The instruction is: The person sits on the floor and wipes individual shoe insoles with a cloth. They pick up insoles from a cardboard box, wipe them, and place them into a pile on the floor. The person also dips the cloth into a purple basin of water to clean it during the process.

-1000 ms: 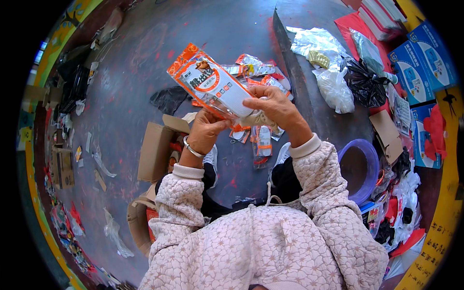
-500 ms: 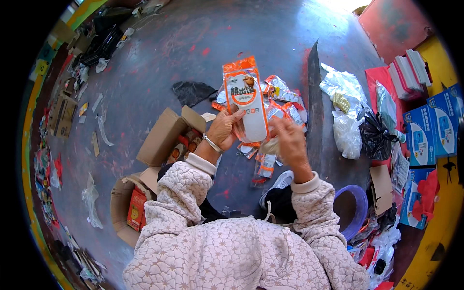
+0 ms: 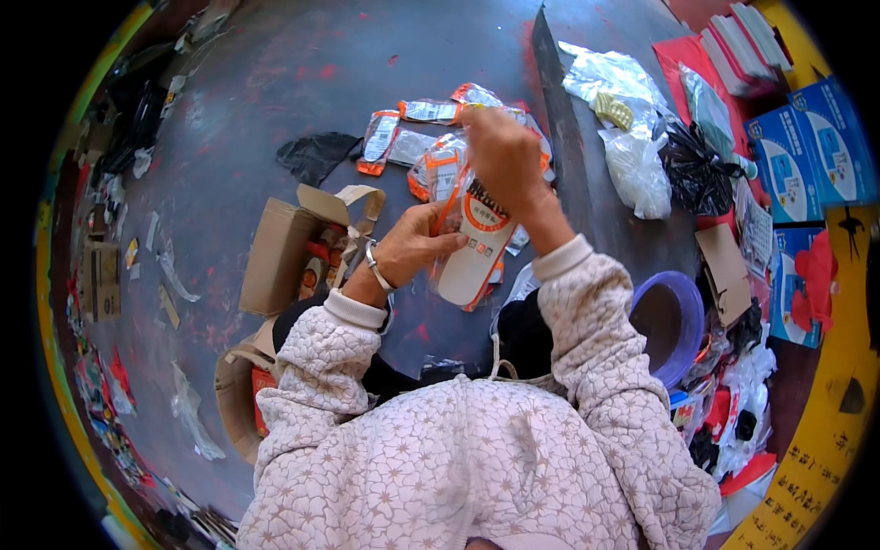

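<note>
Head: left fingers (image 3: 447,244) pinch packet (image 3: 466,270) edge, clear of carton (image 3: 273,258); right fingers (image 3: 488,136), grip unclear.

The person wears a soft, puffy top (image 3: 477,458) in very light pink, with brown flower shapes drawn all over it. The left sleeve (image 3: 316,367) and the right sleeve (image 3: 596,330) are long and have the same flowers. Each ends in a plain, pale, stretchy band. A light string (image 3: 499,353) hangs at the bottom of the top. The pants (image 3: 525,332) are black. A shiny, silvery bracelet (image 3: 376,266) goes round the left wrist. The left hand (image 3: 414,244) and right hand (image 3: 506,167) are bare.
</note>
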Demonstrator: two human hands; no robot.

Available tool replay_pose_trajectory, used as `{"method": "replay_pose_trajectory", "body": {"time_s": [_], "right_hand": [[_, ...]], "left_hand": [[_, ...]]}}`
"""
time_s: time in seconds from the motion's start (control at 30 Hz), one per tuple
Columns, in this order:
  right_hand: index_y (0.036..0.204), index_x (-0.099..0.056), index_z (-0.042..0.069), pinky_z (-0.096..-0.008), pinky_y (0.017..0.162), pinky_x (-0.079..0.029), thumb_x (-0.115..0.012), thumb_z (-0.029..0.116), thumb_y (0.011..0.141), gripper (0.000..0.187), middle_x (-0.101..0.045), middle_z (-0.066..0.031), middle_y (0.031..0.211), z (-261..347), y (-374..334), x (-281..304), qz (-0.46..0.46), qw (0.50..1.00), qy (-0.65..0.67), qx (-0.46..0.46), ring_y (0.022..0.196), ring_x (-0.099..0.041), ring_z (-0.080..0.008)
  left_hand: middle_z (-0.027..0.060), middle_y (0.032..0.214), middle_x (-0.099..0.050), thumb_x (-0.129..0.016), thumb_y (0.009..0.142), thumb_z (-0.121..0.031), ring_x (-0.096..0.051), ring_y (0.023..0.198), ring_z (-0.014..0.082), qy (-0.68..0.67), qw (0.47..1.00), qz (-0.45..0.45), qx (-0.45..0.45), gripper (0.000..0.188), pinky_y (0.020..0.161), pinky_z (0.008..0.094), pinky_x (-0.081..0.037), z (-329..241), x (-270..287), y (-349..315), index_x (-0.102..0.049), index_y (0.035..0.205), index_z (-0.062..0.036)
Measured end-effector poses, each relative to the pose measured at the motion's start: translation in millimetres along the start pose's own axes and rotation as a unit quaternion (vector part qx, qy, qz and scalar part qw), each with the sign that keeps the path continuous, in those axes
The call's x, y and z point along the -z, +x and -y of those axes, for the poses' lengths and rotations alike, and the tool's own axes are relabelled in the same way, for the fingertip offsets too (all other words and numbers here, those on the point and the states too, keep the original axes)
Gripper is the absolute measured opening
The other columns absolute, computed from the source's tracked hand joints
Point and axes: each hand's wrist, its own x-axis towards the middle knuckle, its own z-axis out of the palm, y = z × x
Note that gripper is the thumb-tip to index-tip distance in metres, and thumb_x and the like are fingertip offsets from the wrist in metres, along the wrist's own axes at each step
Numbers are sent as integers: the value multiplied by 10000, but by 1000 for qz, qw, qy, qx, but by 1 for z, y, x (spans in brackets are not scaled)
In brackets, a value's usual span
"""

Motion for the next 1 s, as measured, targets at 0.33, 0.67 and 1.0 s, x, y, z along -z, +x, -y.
{"method": "replay_pose_trajectory", "body": {"time_s": [0.33,0.67,1.0], "right_hand": [[873,-617,-6,-290,568,-483,-611,128,800,153,-601,-73,757,-68,-10,24,-174,716,420,-530,651,-599,-170],[858,-588,-40,-352,568,-484,-580,173,743,243,-633,-127,699,17,-11,36,172,874,289,-350,607,-619,-245],[814,-601,-6,-343,605,-463,-623,320,761,331,-611,-141,742,40,-25,3,132,909,205,-338,649,-603,-225]], "left_hand": [[75,971,-620,-583,835,-68,-628,797,113,-149,984,-90,-41,378,615,209,-529,-3,21,1,-469,1192,-15],[126,1246,-467,-604,844,-162,-486,1115,178,-41,987,-141,-60,611,898,320,-432,5,22,8,-287,1352,-37],[141,1368,-329,-369,884,-560,-345,1261,257,-105,979,-113,-134,712,1004,353,-323,5,-25,16,-247,1371,-55]]}}
